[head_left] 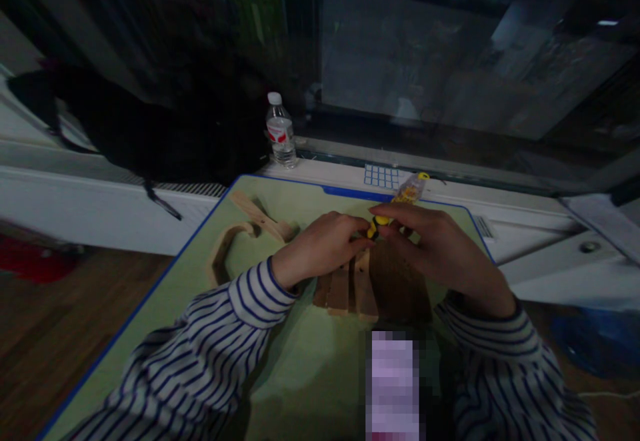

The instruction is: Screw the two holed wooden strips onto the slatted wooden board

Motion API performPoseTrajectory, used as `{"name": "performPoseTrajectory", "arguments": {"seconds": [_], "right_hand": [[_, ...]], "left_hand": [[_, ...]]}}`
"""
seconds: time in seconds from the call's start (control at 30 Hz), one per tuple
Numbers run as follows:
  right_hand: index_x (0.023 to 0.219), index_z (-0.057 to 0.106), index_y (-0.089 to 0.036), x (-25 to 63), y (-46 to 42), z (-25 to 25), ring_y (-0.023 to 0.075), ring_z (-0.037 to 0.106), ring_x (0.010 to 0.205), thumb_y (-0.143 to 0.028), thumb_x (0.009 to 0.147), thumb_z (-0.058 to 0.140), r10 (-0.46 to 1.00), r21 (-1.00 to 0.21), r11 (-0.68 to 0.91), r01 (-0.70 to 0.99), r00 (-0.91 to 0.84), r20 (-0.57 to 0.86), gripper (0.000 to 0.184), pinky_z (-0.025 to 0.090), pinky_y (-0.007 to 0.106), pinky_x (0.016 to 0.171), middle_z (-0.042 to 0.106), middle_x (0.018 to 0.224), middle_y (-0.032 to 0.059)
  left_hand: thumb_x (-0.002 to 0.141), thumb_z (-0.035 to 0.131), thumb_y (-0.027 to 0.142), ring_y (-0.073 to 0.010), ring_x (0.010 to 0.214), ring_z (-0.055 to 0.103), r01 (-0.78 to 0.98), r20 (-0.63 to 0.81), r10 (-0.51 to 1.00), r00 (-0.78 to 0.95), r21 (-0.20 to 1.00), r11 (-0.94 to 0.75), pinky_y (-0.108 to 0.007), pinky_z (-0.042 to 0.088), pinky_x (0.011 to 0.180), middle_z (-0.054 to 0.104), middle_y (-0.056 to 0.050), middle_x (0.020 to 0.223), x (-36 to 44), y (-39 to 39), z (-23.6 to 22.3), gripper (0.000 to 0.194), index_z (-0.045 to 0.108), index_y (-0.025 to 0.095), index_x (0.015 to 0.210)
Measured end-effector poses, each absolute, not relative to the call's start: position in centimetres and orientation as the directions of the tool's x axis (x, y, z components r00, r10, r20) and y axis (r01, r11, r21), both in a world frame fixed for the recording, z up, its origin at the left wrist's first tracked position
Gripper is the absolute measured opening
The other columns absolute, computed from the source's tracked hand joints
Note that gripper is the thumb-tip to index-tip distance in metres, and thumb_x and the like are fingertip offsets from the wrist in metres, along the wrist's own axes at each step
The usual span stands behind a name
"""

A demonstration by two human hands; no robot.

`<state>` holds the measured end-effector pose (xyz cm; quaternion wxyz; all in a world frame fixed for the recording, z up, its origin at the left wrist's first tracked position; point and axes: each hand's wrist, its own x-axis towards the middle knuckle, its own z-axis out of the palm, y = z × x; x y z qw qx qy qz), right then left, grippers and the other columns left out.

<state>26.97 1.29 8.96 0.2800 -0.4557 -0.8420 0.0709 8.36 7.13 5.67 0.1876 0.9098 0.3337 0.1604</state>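
Observation:
My left hand (330,244) and my right hand (440,241) meet above the middle of the table. Between their fingertips is a small yellow-and-black object (381,220), pinched from both sides; its kind is too small and partly covered to tell. Just below the hands lies a brown wooden board (400,288). Two light wooden strips (367,294) rest along its left part, their far ends hidden by my fingers. Left of my left hand lie a curved wooden piece (220,254) and a straight wooden piece (257,214) with a rounded end.
The pale green table (300,374) has a blue edge. Behind it, a water bottle (281,131) stands on the white sill, near a black bag (190,128). A clear packet with yellow print (409,189) lies past my right hand, beside a blue-gridded sheet (381,176).

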Motion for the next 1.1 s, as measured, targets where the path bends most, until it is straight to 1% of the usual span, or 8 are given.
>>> {"name": "performPoseTrajectory", "arguments": {"seconds": [0.2,0.4,0.53,0.63,0.77,0.83,0.97,1.1], "right_hand": [[0.114,0.062,-0.022,27.18,1.79,8.46,0.0199,0.068,0.094,-0.026,0.091,0.053,0.807,-0.332,0.555,0.763,-0.396,0.439,0.025,0.054,0.034,0.081,0.071,0.109,0.0061],[0.106,0.063,-0.021,27.19,1.98,8.19,0.0191,0.069,0.08,-0.034,0.09,0.056,0.818,-0.291,0.503,0.814,-0.34,0.463,0.023,0.052,0.031,0.068,0.072,0.101,0.0067],[0.106,0.063,-0.021,27.05,1.93,8.35,0.0167,0.067,0.071,-0.034,0.088,0.058,0.832,-0.308,0.492,0.814,-0.335,0.443,0.022,0.05,0.029,0.062,0.072,0.097,0.0048],[0.11,0.062,-0.021,27.03,1.77,8.49,0.0154,0.066,0.069,-0.033,0.088,0.058,0.834,-0.33,0.494,0.804,-0.332,0.441,0.025,0.051,0.029,0.063,0.072,0.096,0.0045],[0.123,0.056,-0.021,27.02,1.38,8.76,0.0145,0.067,0.075,-0.028,0.089,0.056,0.831,-0.377,0.52,0.766,-0.351,0.431,0.035,0.054,0.029,0.071,0.07,0.109,0.0054],[0.126,0.055,-0.021,27.01,1.25,8.88,0.015,0.067,0.083,-0.024,0.089,0.054,0.825,-0.383,0.539,0.75,-0.38,0.418,0.037,0.055,0.029,0.077,0.068,0.116,0.0054],[0.121,0.059,-0.02,27.02,1.3,8.86,0.0175,0.065,0.103,-0.016,0.089,0.051,0.797,-0.34,0.581,0.74,-0.43,0.425,0.033,0.052,0.032,0.089,0.068,0.119,0.0055],[0.117,0.061,-0.017,27.02,1.44,8.71,0.0179,0.065,0.104,-0.016,0.091,0.05,0.797,-0.315,0.573,0.757,-0.427,0.427,0.029,0.052,0.031,0.089,0.07,0.114,0.0064]], "left_hand": [[0.087,0.058,0.032,-0.017,0.075,0.066,0.565,0.165,0.69,0.705,0.459,-0.686,-0.025,0.042,0.064,0.073,-0.003,0.086,8.52,7.02,6.01,0.021,0.07,0.021,0.099],[0.085,0.061,0.035,-0.0173,0.074,0.066,0.578,0.183,0.714,0.676,0.469,-0.668,-0.026,0.042,0.064,0.074,-0.003,0.088,8.52,7.07,6.03,0.022,0.07,0.021,0.098],[0.086,0.061,0.034,-0.0168,0.073,0.066,0.574,0.18,0.714,0.677,0.477,-0.665,-0.025,0.041,0.063,0.074,-0.003,0.086,8.55,7.0,6.12,0.02,0.071,0.02,0.098],[0.087,0.06,0.034,-0.0171,0.075,0.066,0.566,0.184,0.708,0.682,0.48,-0.67,-0.025,0.042,0.065,0.074,-0.003,0.088,8.55,6.95,6.14,0.021,0.071,0.021,0.099],[0.088,0.059,0.034,-0.017,0.075,0.066,0.564,0.192,0.699,0.689,0.465,-0.683,-0.025,0.043,0.065,0.074,-0.004,0.09,8.5,6.94,6.13,0.022,0.07,0.02,0.099],[0.089,0.057,0.034,-0.0168,0.074,0.066,0.56,0.19,0.691,0.698,0.458,-0.691,-0.025,0.042,0.064,0.074,-0.004,0.088,8.47,6.96,6.11,0.021,0.071,0.019,0.097],[0.089,0.058,0.03,-0.0166,0.073,0.066,0.546,0.183,0.67,0.719,0.447,-0.708,-0.025,0.041,0.063,0.074,-0.003,0.086,8.42,7.04,5.98,0.019,0.07,0.02,0.098],[0.088,0.057,0.033,-0.0179,0.075,0.067,0.564,0.187,0.676,0.713,0.422,-0.71,-0.026,0.041,0.063,0.074,-0.004,0.086,8.47,7.08,5.93,0.021,0.07,0.021,0.1]]}}
